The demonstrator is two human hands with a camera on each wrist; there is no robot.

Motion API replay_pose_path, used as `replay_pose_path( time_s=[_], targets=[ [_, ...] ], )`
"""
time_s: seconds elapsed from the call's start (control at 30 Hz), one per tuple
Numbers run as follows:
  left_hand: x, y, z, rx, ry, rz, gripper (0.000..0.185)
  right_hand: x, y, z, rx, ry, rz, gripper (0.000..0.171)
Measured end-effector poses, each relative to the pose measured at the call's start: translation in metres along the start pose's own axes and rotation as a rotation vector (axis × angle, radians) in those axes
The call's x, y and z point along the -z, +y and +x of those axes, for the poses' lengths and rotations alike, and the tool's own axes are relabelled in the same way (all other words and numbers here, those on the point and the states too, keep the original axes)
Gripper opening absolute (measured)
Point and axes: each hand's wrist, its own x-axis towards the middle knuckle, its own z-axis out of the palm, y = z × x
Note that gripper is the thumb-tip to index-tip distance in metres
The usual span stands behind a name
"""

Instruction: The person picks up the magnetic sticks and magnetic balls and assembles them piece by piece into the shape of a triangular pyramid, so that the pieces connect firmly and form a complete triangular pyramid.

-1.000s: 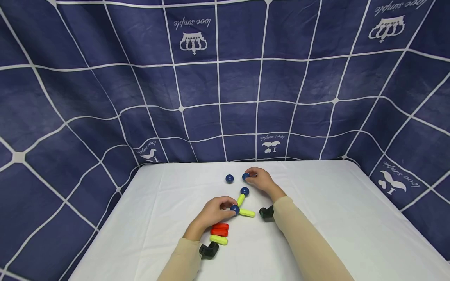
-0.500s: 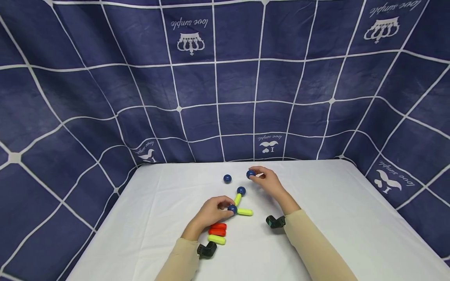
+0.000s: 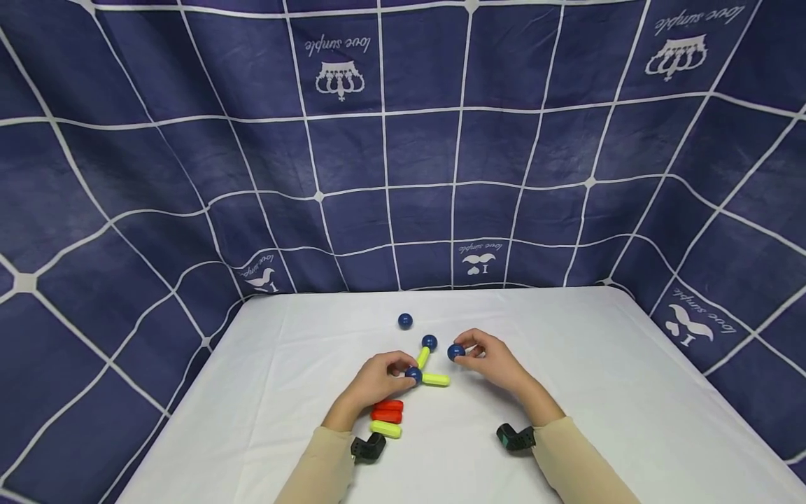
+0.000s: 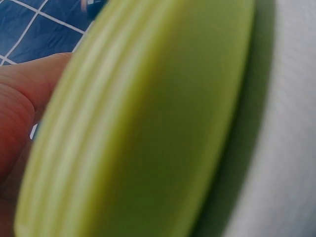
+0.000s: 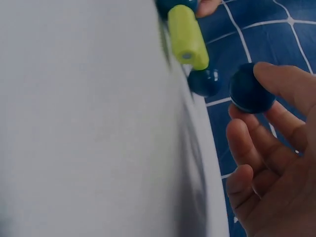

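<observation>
My left hand [image 3: 378,380] pinches a blue ball [image 3: 413,376] at the corner of a joined piece. From that ball one yellow-green rod [image 3: 436,379] points right, and a second yellow-green rod [image 3: 423,358] runs away to another blue ball [image 3: 429,342]. My right hand [image 3: 494,359] holds a separate blue ball [image 5: 251,89] between thumb and fingertips, to the right of the joined piece. In the right wrist view the free end of the nearer rod [image 5: 185,37] shows a small grey spot. A loose yellow-green rod [image 4: 148,118] fills much of the left wrist view, partly covering the left hand.
One loose blue ball [image 3: 406,321] lies toward the back of the white table [image 3: 302,336]. Two red rods [image 3: 387,411] and a yellow-green rod [image 3: 386,429] lie side by side near the left wrist. A blue curtain with white lines [image 3: 428,154] hangs behind the table.
My right hand has lifted the blue ball from the back of the table and brought it nearer, to the right of the joined piece. The left hand keeps its hold.
</observation>
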Motion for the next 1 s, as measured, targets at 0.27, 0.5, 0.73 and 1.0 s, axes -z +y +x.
replay_pose_path(
  time_s=[0.27, 0.5, 0.73, 1.0],
  targets=[
    [-0.001, 0.001, -0.002, 0.023, -0.008, -0.021, 0.026, -0.004, 0.021, -0.013, 0.018, -0.084, 0.037, 0.032],
    [0.0, 0.002, 0.0, 0.008, -0.008, -0.023, 0.026, -0.004, 0.026, -0.015, 0.08, -0.117, 0.02, 0.032],
    [0.0, 0.0, 0.001, 0.0, -0.005, -0.013, 0.025, -0.007, 0.03, -0.016, 0.11, -0.148, -0.03, 0.031],
    [0.0, 0.0, 0.001, 0.008, -0.004, -0.026, 0.026, -0.011, 0.029, -0.015, 0.079, -0.104, -0.057, 0.031]
  ],
)
